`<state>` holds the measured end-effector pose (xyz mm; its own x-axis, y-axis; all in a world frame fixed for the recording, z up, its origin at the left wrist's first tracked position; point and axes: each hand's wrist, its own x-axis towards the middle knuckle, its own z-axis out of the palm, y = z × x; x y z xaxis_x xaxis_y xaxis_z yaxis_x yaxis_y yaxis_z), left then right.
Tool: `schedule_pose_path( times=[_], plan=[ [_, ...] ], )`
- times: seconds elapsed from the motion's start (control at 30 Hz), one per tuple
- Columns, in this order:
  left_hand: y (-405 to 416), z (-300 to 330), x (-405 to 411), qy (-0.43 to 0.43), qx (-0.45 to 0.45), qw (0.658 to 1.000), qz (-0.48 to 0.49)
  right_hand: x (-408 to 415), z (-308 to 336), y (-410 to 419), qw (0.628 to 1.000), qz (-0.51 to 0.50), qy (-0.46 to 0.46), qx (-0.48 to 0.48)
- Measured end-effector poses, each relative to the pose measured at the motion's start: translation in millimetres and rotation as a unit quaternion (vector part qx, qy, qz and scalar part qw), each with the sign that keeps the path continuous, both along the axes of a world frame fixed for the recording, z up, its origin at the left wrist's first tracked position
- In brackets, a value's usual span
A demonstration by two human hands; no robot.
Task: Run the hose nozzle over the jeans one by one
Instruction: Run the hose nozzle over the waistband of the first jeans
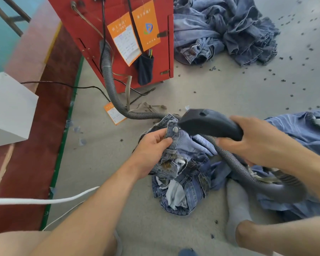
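Orange tags (147, 24) on red cabinet (92, 34) (print illegible).

Black nozzle (207, 124) touches crumpled blue jeans (179, 163).

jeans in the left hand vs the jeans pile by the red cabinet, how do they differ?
The held jeans are gripped at the waistband by the left hand, nozzle at them; the far pile lies untouched. The held jeans are one bunched pair; the far pile is many heaped together. Both are blue denim on the floor.

Orange tag (127, 43) txt illegible.
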<state>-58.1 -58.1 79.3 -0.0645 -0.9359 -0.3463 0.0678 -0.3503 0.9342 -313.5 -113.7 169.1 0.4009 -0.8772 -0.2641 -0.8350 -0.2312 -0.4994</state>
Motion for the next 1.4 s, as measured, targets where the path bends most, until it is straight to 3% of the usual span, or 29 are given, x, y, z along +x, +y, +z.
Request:
schedule_pose_path(
  times=[0.07,0.13,0.27,0.43,0.5,0.63,0.83,0.97,1.13,1.2,1.3,1.4],
  plan=[
    [-2,-2,-1,-0.107,-0.044,0.993,-0.013,11,-1,3,1.000,0.016,-0.012,0.012],
    [-2,-5,-4,-0.161,-0.068,0.985,-0.013,26,-8,-1,1.000,-0.012,-0.008,0.005],
    [1,-7,-3,-0.207,-0.076,0.975,-0.001,22,-4,-7,0.996,-0.087,-0.016,-0.007],
    [-2,-10,-4,-0.248,-0.092,0.964,0.002,27,2,8,0.999,0.009,0.013,0.031],
    [0,-9,-8,-0.268,-0.093,0.959,-0.006,38,-3,3,0.999,-0.009,0.025,0.021],
    [3,-5,-10,-0.273,-0.092,0.958,-0.001,27,1,-6,0.995,-0.093,-0.030,0.016],
    [-1,-12,-12,-0.275,-0.104,0.956,0.026,33,-2,9,0.997,-0.019,-0.008,0.071],
    [4,-13,-15,-0.279,-0.101,0.954,0.034,30,-4,-6,0.988,-0.121,-0.062,0.073],
    [1,-14,-19,-0.296,-0.112,0.947,0.045,24,-1,11,0.997,-0.026,-0.012,0.071],
    [1,-16,-21,-0.306,-0.121,0.944,0.035,33,-10,6,0.998,-0.034,0.001,0.061],
    [3,-22,-20,-0.242,-0.059,0.967,0.055,28,-16,-11,0.987,-0.131,-0.045,0.077],
    [3,-20,-15,-0.115,0.060,0.982,0.138,9,-9,-19,0.979,-0.161,-0.075,0.102]
  ],
)
